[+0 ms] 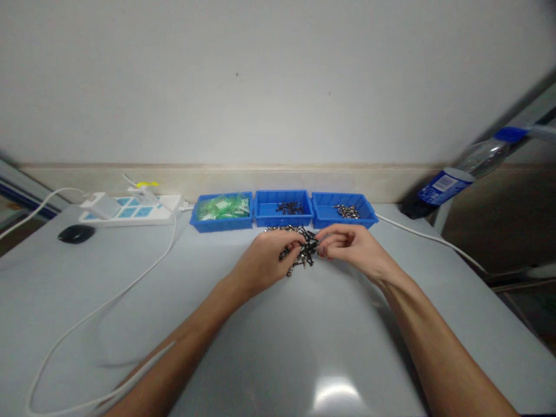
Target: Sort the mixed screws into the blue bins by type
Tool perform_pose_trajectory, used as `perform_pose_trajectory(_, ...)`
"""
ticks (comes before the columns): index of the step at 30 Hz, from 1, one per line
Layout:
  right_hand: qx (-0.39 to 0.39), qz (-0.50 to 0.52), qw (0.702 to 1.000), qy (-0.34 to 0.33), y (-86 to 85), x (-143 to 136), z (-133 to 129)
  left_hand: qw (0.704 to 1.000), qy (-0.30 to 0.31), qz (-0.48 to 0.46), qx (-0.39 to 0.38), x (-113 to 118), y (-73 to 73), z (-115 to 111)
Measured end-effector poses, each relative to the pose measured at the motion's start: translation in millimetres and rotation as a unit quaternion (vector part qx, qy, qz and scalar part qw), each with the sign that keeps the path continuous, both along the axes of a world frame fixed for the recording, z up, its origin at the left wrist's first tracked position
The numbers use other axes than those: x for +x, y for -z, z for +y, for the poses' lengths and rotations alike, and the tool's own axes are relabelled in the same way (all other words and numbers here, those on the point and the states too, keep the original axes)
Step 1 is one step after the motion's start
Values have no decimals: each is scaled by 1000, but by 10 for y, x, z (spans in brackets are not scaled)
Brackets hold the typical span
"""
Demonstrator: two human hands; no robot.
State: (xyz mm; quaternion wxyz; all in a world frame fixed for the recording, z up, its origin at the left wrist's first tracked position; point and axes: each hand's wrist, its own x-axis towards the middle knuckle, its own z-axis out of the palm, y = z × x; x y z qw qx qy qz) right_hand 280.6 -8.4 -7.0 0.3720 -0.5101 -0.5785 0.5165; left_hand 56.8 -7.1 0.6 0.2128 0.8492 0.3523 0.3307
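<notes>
A mixed pile of black and silvery screws (307, 250) lies on the grey table, partly covered by my hands. My left hand (270, 255) is at the pile's left side, thumb and fingers curled together over the screws. From the right, my right hand (350, 246) reaches in with its thumb and fingertips pinched at the pile's edge. Whatever sits between the fingertips of either hand is too small to make out. Just behind the pile, a blue middle bin (284, 220) holds dark screws (290, 207), and a blue right bin (345, 220) holds silvery screws (348, 212).
The blue left bin (222, 223) holds green-and-clear plastic packets (223, 205). Further left are a white power strip (167, 211), a black mouse (76, 234) and a loose white cable (108, 302). A dark-drink bottle (446, 186) leans at the right by the wall.
</notes>
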Motion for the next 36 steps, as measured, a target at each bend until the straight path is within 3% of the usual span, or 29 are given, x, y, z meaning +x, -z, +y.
perform_pose_trajectory(5, -10, 125, 992, 29, -6, -120, -10, 983, 11, -129, -134, 78, -62, 6)
perform_pose_trajectory(8, -14, 166, 984, 61, 17, -165, -5, 972, 7, -171, -164, 92, -53, 5)
perform_pose_trajectory(16, -5, 144, 988, 51, -7, -151, -6, 954, -25, -229, -190, 133, -75, 57)
perform_pose_trajectory(18, 21, 105, 993, 55, 8, -102, 18, 949, -59, -245, -191, 138, -75, 132)
perform_pose_trajectory(22, 130, -74, 987, 60, 80, 59, 84, 939, -181, -263, -128, 112, -62, 363)
perform_pose_trajectory(25, 189, -211, 959, 14, 119, 144, 104, 953, -206, -209, -77, 75, -50, 474)
perform_pose_trajectory(28, 193, -261, 945, -25, 124, 152, 95, 977, -172, -122, 15, 49, -22, 450)
perform_pose_trajectory(31, 190, -269, 943, -47, 118, 139, 86, 990, -98, -51, 87, 26, 43, 346)
perform_pose_trajectory(36, 160, -221, 958, -86, 127, 194, 87, 993, -33, -37, 111, -38, 193, 175)
